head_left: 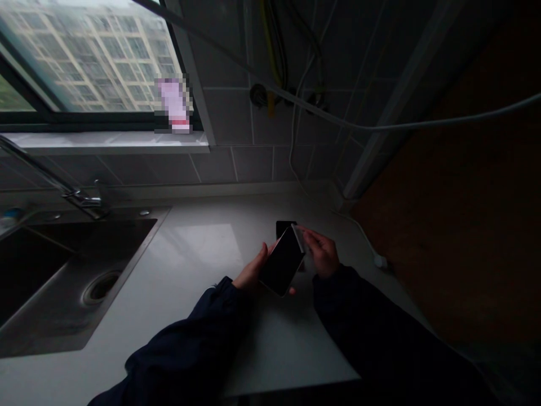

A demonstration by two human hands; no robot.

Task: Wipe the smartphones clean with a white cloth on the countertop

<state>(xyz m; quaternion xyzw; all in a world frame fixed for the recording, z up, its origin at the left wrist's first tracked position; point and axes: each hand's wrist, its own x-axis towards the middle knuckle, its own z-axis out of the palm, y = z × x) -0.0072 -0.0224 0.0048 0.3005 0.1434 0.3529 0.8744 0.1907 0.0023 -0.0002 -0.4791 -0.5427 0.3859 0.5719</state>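
Observation:
My left hand (253,269) is closed around a smartphone (282,264), its dark screen facing up and its body tilted over the counter. The thumb lies along the left side, and a fingertip shows past the lower right edge. At the phone's upper right end, my right hand (323,252) has its fingers pinched on a thin pale strip (298,239); what the strip is made of I cannot tell. Behind the phone, a flat black object (285,227) rests on the white countertop (203,316), partly covered by the phone and hands.
To the left is a steel sink (122,270) with a chrome faucet (82,200). A window (105,62) stands above it, with a blurred pinkish patch at its corner. A white cable (367,127) hangs across the view, and a white plug (380,261) lies near the counter's right edge.

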